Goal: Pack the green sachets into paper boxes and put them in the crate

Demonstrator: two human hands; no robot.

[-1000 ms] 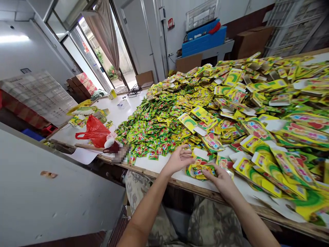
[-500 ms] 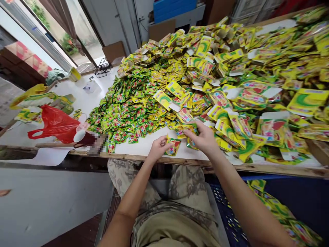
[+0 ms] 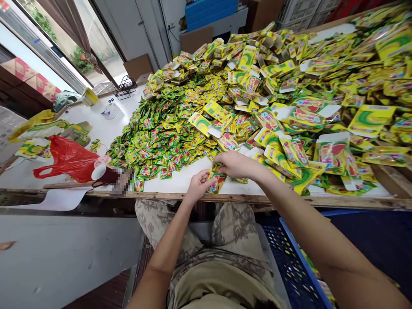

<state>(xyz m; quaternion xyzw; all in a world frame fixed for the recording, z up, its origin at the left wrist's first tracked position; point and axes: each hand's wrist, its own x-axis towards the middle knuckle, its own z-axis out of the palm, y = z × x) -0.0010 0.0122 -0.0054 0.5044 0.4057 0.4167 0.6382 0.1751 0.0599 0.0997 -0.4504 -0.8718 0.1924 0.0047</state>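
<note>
My left hand (image 3: pixel 198 184) pinches a small stack of yellow-green sachets (image 3: pixel 218 182) at the near edge of the white table (image 3: pixel 180 182). My right hand (image 3: pixel 237 164) lies palm down over the top of the same stack, its fingers touching the sachets. Behind the hands spreads a large heap of small green sachets (image 3: pixel 161 137). To the right lie many flat yellow-green cartons (image 3: pixel 289 150), some overlapping.
A red plastic bag (image 3: pixel 69 156) and a dark mug (image 3: pixel 106 174) stand at the table's left. A blue crate (image 3: pixel 289 262) with packets sits on the floor by my right knee. A wire basket (image 3: pixel 125 87) and a yellow cup (image 3: pixel 89 96) are at the far left edge.
The view tilted down after the first frame. My right hand slid left from the carton pile onto the stack that my left hand holds.
</note>
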